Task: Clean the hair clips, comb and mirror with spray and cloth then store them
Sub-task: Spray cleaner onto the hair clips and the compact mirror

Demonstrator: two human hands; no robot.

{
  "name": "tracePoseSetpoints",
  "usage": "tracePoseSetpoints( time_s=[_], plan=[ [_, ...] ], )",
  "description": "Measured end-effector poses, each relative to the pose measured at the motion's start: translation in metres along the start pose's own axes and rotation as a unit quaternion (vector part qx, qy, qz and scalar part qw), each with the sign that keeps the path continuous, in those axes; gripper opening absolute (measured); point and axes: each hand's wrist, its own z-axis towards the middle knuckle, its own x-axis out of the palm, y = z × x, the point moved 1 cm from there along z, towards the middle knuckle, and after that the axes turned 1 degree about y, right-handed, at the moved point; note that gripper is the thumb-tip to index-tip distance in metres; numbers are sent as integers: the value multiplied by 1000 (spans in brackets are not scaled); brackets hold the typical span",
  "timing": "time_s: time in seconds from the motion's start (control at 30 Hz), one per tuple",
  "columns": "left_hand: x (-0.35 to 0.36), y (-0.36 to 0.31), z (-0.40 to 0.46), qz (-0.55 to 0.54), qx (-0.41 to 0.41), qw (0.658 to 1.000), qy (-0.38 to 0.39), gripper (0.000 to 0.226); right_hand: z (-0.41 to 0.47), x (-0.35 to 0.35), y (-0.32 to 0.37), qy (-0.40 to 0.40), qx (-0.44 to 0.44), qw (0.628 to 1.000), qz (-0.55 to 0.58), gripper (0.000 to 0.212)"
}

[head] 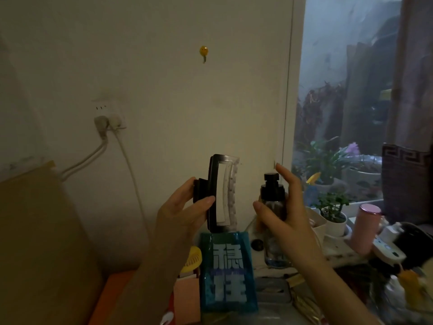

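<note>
My left hand pinches the levers of a large dark rectangular claw hair clip, held upright in front of the wall with its teeth pointing right. Just to the right, my right hand grips a clear spray bottle with a black pump top. My index finger is raised beside the pump head and my thumb lies across the bottle's front. The nozzle faces the clip, a short gap away. No cloth, comb or mirror can be made out in this dim view.
Below the clip stands a blue packet with white characters. A yellow item and orange surface lie lower left. Small potted plants, a pink cup and cluttered bottles fill the right. Cables hang from a wall socket.
</note>
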Motion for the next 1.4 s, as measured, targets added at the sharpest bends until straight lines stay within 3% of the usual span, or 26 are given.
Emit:
tracePoseSetpoints(
  time_s=[0.2,0.27,0.4,0.57,0.7,0.93,1.13,1.4],
  plan=[
    [4,25,-23,-13,-57,998,14,26,-21,8,-33,7,57,998,21,68],
    [4,34,-28,-25,-83,996,-1,30,-30,11,-40,16,69,997,34,68],
    [-1,51,-37,-68,-112,990,-61,64,-45,15,-51,28,78,996,34,69],
    [-5,70,-49,-89,-128,983,-101,54,-62,19,-69,41,95,994,36,67],
    [-11,87,-62,-51,-144,981,-120,24,-76,24,-84,54,127,989,55,64],
    [-29,122,-80,-19,-180,968,-175,24,-106,34,-115,59,183,980,57,63],
    [-41,150,-96,15,-213,961,-178,31,-132,42,-139,62,235,969,47,60],
    [-58,199,-125,105,-266,937,-201,23,-173,49,-179,72,317,945,28,61]
  ],
)
